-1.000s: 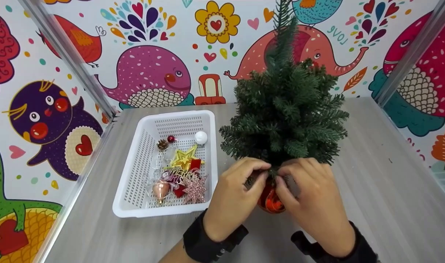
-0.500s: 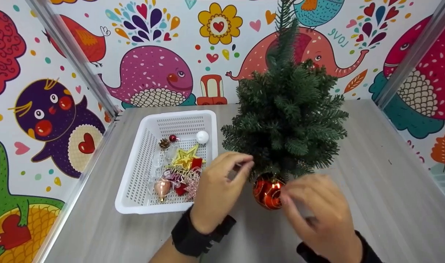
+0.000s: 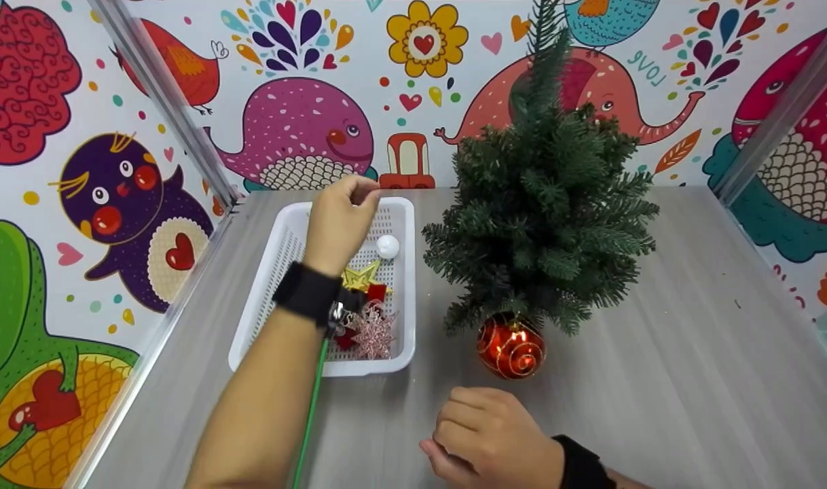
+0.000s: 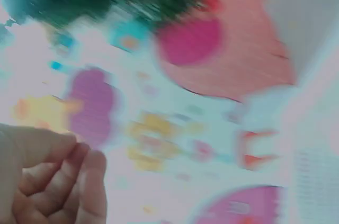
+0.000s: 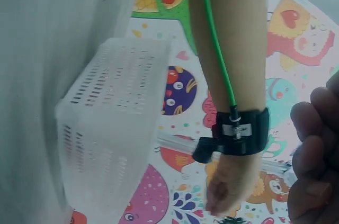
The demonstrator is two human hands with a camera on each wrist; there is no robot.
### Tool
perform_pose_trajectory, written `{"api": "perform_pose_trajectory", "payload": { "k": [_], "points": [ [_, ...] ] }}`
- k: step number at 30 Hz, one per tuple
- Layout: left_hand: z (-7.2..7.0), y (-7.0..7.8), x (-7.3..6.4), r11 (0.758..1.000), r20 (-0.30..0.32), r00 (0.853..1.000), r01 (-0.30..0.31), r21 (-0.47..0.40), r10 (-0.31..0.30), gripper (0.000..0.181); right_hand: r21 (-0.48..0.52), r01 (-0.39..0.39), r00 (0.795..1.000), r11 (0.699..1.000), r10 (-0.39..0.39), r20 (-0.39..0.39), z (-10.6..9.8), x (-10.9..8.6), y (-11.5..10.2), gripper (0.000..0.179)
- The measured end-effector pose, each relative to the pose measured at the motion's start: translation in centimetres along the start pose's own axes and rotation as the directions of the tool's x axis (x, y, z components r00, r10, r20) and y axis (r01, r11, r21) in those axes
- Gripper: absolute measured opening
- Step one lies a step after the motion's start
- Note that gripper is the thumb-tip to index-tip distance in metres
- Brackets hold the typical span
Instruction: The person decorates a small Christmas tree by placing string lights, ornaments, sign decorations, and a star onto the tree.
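Note:
My left hand (image 3: 342, 221) hovers above the white basket (image 3: 409, 319), its fingers bent and thumb close to the fingertips. Nothing shows between them in the head or left wrist view. Low on the front of the small green Christmas tree (image 3: 542, 224) hangs a shiny red ball ornament (image 3: 512, 346) with gold swirls. My right hand (image 3: 485, 435) is in front of that ball, apart from it, with loosely curled fingers and nothing visible in them. Inside the basket I see a white ball (image 3: 387, 246), a gold star (image 3: 361, 275) and a pink glitter star (image 3: 374, 333). My left arm hides the other ornaments.
The grey tabletop (image 3: 699, 380) extends right of the tree. Printed cartoon panels (image 3: 305, 129) stand behind and at the sides, with metal posts (image 3: 176, 102) at the corners. A green cable (image 3: 311, 414) runs along my left forearm.
Both hands have left the tree's lower front. My left hand has swung left over the basket; my right has come back toward me. The red ball is now fully visible, hanging from the tree.

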State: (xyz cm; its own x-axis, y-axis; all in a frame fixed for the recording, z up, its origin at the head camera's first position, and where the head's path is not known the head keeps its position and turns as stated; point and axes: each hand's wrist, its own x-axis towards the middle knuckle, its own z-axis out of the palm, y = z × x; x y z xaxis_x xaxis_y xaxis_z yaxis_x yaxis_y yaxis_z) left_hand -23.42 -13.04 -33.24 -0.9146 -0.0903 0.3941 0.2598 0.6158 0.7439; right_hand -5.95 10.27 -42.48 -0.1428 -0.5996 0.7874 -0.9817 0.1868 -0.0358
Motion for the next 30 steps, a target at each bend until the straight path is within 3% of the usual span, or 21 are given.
{"api": "perform_pose_trajectory", "payload": {
  "k": [3,6,9,13,16,19,24,30],
  "points": [
    [1.8,-4.0,2.3,0.995,0.087,0.992,0.088,0.055,-0.093,0.023,0.003,-0.049,0.999,0.999,0.049,0.014,0.4,-0.3,0.2,0.032],
    [3.8,-7.2,3.1,0.978,0.213,0.962,0.139,0.153,-0.17,0.036,0.01,-0.054,0.999,0.998,0.054,0.006,0.6,-0.3,0.3,0.032],
    [5.6,-9.7,3.1,0.95,0.301,0.929,0.128,0.284,-0.215,0.047,0.014,-0.042,0.999,0.999,0.042,-0.009,0.8,-0.4,0.3,0.032],
    [7.4,-12.0,2.6,0.896,0.343,0.908,0.073,0.437,-0.242,0.054,0.022,-0.033,0.999,0.999,0.033,-0.014,1.3,-0.6,0.3,0.034],
    [8.3,-12.8,2.2,0.872,0.371,0.897,0.033,0.489,-0.242,0.061,0.027,-0.038,0.999,0.999,0.038,0.001,1.8,-0.8,0.2,0.036],
    [8.8,-12.9,2.1,0.869,0.379,0.896,0.016,0.494,-0.232,0.062,0.011,-0.052,0.998,0.999,0.051,0.026,2.2,-1.0,0.2,0.037],
    [9.2,-12.8,2.5,0.88,0.371,0.899,0.034,0.473,-0.233,0.051,-0.029,-0.09,0.994,0.996,0.092,0.062,2.4,-1.1,0.7,0.034],
    [9.8,-12.9,3.0,0.9,0.415,0.882,0.024,0.436,-0.225,0.057,-0.053,-0.121,0.989,0.991,0.125,0.082,2.2,-1.4,1.1,0.031]
  ]
}}
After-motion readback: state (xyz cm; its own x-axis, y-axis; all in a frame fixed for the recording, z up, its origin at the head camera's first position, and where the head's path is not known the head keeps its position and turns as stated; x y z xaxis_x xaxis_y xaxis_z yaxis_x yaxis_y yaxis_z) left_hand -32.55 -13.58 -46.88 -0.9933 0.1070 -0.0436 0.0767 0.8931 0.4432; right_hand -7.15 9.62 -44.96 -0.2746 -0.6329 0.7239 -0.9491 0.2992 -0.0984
